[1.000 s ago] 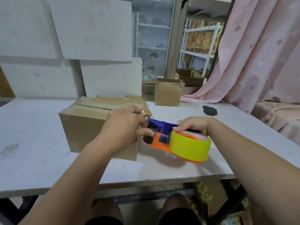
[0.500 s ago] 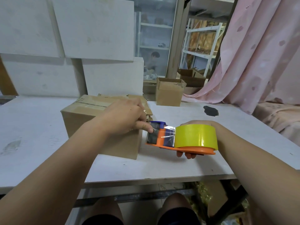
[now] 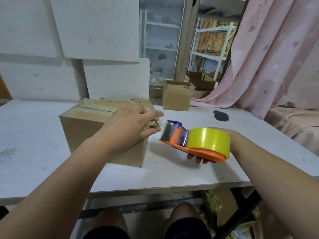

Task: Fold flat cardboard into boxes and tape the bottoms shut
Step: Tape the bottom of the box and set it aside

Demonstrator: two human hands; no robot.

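A brown cardboard box (image 3: 86, 133) stands on the white table (image 3: 34, 152), its taped face up. My left hand (image 3: 131, 126) lies over the box's right top edge with fingers straight, pointing right. To the right, my right hand (image 3: 198, 158) grips an orange and blue tape dispenser (image 3: 176, 137) with a yellow tape roll (image 3: 208, 140), held just above the table; only the fingertips show under it. The dispenser's blade end points at the box, a short gap away. Flat cardboard pieces (image 3: 138, 102) lie behind the box.
A small open cardboard box (image 3: 177, 97) stands at the table's far edge. A dark patch (image 3: 221, 115) marks the table at the right. White panels (image 3: 96, 31) back the table; a pink curtain (image 3: 276, 57) hangs at right. More boxes (image 3: 200, 81) and a person sit beyond.
My left hand let go of the tape end and opened over the box's right edge. The dispenser drew away to the right of the box and tilted.
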